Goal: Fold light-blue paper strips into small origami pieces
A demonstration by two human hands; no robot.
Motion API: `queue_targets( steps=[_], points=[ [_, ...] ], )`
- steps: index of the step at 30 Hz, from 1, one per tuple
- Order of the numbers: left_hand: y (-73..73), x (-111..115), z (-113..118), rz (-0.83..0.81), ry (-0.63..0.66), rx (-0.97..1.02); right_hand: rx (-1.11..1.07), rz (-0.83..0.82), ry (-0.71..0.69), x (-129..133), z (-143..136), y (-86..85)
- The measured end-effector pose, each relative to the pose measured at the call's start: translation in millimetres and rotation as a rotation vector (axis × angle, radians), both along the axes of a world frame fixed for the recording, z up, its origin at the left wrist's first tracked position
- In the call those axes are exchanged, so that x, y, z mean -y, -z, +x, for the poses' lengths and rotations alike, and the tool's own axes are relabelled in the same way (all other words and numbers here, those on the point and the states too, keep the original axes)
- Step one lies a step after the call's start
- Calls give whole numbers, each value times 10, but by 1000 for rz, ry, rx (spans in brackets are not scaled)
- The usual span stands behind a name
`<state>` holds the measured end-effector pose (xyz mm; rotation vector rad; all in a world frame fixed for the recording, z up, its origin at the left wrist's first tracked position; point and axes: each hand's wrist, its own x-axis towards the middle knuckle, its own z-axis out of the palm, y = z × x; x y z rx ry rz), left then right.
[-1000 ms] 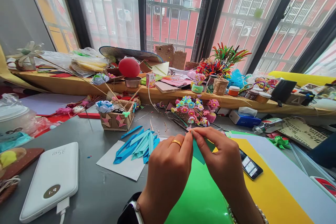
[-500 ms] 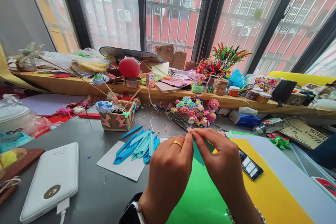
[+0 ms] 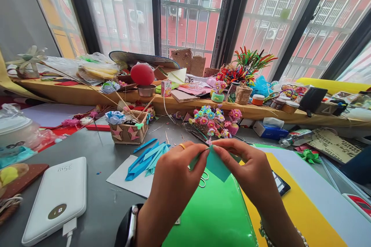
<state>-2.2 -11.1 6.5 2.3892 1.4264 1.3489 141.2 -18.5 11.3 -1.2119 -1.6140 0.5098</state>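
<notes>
A teal sheet of paper (image 3: pixel 218 165) hangs between my two hands above a glossy green sheet (image 3: pixel 214 212). My left hand (image 3: pixel 178 173), with a ring and a watch, pinches its top edge between thumb and fingers. On the right, my right hand (image 3: pixel 246 166) pinches the same edge close by, so the fingertips nearly meet. Under the paper, the handles of scissors (image 3: pixel 203 179) show on the green sheet; their blades are hidden. Left of my hands, folded blue paper strips (image 3: pixel 142 164) lie on a white paper (image 3: pixel 120 179), partly covered by my left hand.
A white power bank (image 3: pixel 59 197) with a cable lies at the left. Behind stand a cardboard box (image 3: pixel 130 133) and crocheted flowers (image 3: pixel 210 119). To the right are yellow paper (image 3: pixel 292 216), a phone (image 3: pixel 281 183) and a tissue box (image 3: pixel 268 129). A cluttered ledge (image 3: pixel 185 106) runs along the back.
My hands have opened outward at the wrists, with the fingertips still together at the paper. More of the teal sheet and the scissors handles now show.
</notes>
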Motion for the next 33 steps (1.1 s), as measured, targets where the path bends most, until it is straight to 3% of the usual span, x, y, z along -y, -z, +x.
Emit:
queue_targets(
  steps=[4,10,18,28,33],
  points=[
    [-109,5,-68,-193,137,160,-31,-78,4,51,36,-88],
    [-187,26,-84,-453,215,345,-256,-232,-23,85,36,-132],
    [-194,54,-61,-468,189,555,-334,-374,-77,73,70,-126],
    [-172,18,-50,-585,253,799,-429,-410,-68,50,14,-76],
    [-173,58,-9,-567,252,904,-499,-418,-80,53,4,-89]
  ],
)
